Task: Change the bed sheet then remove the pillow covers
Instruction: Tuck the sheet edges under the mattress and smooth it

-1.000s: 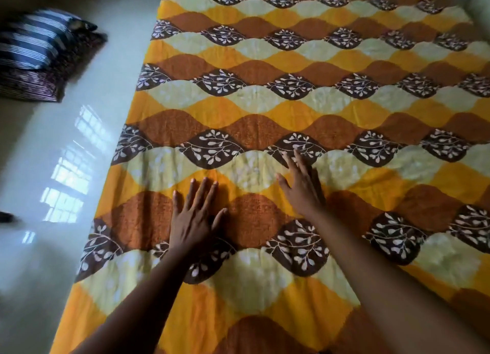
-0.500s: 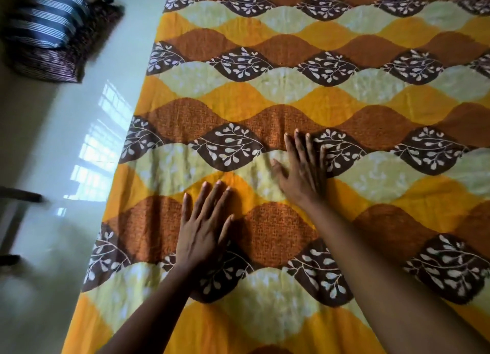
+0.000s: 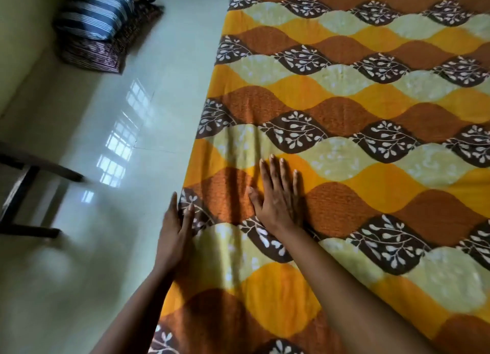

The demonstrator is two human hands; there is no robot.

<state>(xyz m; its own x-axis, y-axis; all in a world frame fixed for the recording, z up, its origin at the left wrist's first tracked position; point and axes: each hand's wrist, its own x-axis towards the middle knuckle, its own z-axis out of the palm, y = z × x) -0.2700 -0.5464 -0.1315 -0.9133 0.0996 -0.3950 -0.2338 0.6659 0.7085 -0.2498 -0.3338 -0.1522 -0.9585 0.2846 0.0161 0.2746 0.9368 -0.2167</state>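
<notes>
I have the bed sheet [image 3: 371, 109] filling the right of my view. It has wavy bands of orange, brown and pale yellow with dark leaf patches. It lies spread out flat, with a few soft creases near its left edge.

Left of the sheet is the glossy pale floor [image 3: 87, 260], with window light reflected in it. On that floor, well apart from the sheet's left edge and toward its far end, I see two pillows stacked, a blue striped pillow [image 3: 98, 11] on top of a maroon striped pillow [image 3: 92, 57]. Also left of the sheet, nearer my end, stands a dark wooden frame [image 3: 18, 194]. It is blurred, so I cannot tell what furniture it is.

The right hand [image 3: 278, 197] lies flat on the sheet, a little in from its left edge, fingers straight and slightly spread, gripping nothing. The left hand [image 3: 175, 234] is at the sheet's left edge itself, fingers straight and close together, touching the cloth there and holding nothing.
</notes>
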